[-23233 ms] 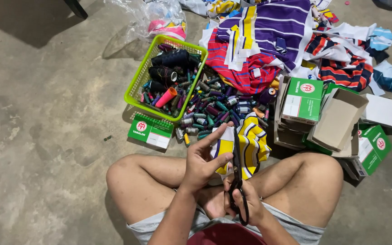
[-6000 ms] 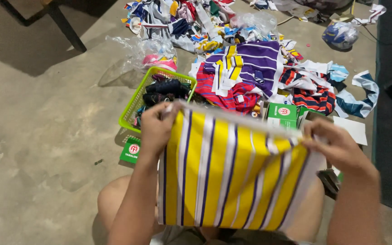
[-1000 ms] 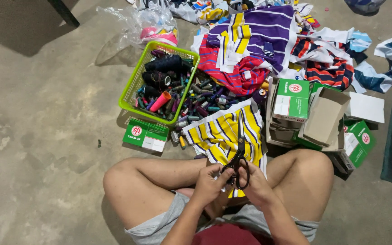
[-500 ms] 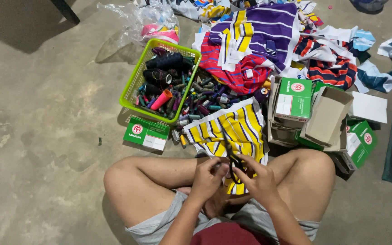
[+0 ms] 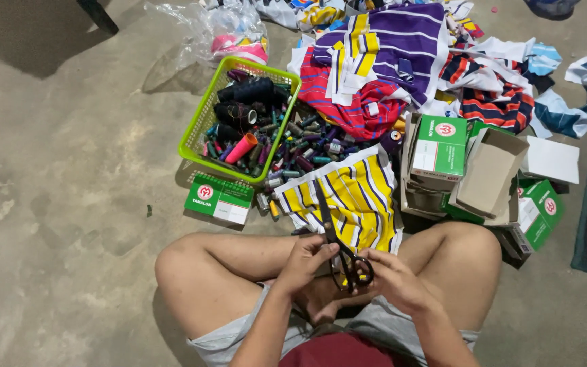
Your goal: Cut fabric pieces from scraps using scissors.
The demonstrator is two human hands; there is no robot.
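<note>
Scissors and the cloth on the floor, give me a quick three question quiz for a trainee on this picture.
1. True or false: the black scissors lie closed over the yellow striped cloth.
2. Which holds the thread spools? A the green basket B a red bucket C a glass jar
3. Fill in: the left hand and right hand both meet at the scissors' ____.

Key: 1 true. 2 A. 3 handles.
</note>
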